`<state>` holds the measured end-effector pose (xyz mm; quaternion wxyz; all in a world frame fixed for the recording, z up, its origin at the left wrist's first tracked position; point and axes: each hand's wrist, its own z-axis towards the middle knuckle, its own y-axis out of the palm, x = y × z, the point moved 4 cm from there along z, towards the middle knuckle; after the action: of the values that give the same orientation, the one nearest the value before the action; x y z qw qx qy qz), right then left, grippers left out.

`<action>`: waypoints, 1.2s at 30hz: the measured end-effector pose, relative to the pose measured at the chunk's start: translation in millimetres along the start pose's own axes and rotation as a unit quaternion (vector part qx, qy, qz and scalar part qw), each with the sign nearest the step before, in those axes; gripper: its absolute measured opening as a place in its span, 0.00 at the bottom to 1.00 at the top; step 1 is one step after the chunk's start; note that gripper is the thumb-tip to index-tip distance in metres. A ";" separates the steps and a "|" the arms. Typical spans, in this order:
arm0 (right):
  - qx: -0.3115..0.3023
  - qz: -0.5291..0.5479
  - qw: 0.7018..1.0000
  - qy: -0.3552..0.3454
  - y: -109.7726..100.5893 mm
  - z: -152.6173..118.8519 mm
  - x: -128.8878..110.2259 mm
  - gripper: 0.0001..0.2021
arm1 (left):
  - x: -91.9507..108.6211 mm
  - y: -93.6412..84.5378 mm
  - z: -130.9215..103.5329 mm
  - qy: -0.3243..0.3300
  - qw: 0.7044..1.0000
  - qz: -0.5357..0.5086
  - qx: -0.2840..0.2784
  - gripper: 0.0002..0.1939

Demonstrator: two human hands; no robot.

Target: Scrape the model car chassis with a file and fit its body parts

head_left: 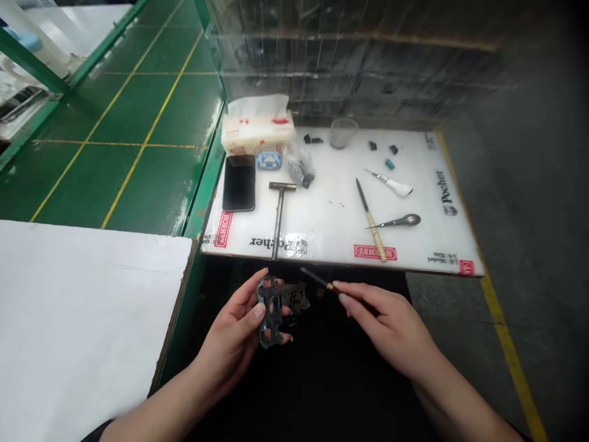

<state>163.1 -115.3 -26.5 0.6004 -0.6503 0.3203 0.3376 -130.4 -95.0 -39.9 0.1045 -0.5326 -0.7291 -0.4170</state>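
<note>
In the head view my left hand (pixel 242 325) is closed around the edge of a dark grey plastic frame part (pixel 270 313) with several openings, fingertips showing through and behind it. My right hand (pixel 384 313) pinches the dark handle of a slim file (pixel 317 279), whose narrow blade points left towards the part. A gap separates the tool's tip from the part. Both hands are above a dark lap, just in front of the white work board (pixel 322 227). Most of the tool's handle is hidden by my right hand.
On the board lie a T-handled metal tool (pixel 278 215), a phone (pixel 239 183), a yellow-handled file (pixel 372 221), a metal-handled pick (pixel 400 221) and a white-handled pick (pixel 393 184). Behind them stand a tissue pack (pixel 256 132) and a clear cup (pixel 343 133). A white panel (pixel 87 319) is at left.
</note>
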 end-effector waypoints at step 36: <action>0.122 -0.336 0.933 0.040 -15.2 76.4 -23.4 0.23 | -33.0 -18.4 11.4 -0.095 0.985 0.141 0.005 0.32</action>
<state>158.2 -37.7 -2.6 0.7404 -0.6545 0.1453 0.0482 -129.4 -111.1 -75.9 0.0952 -0.6665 -0.6556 -0.3419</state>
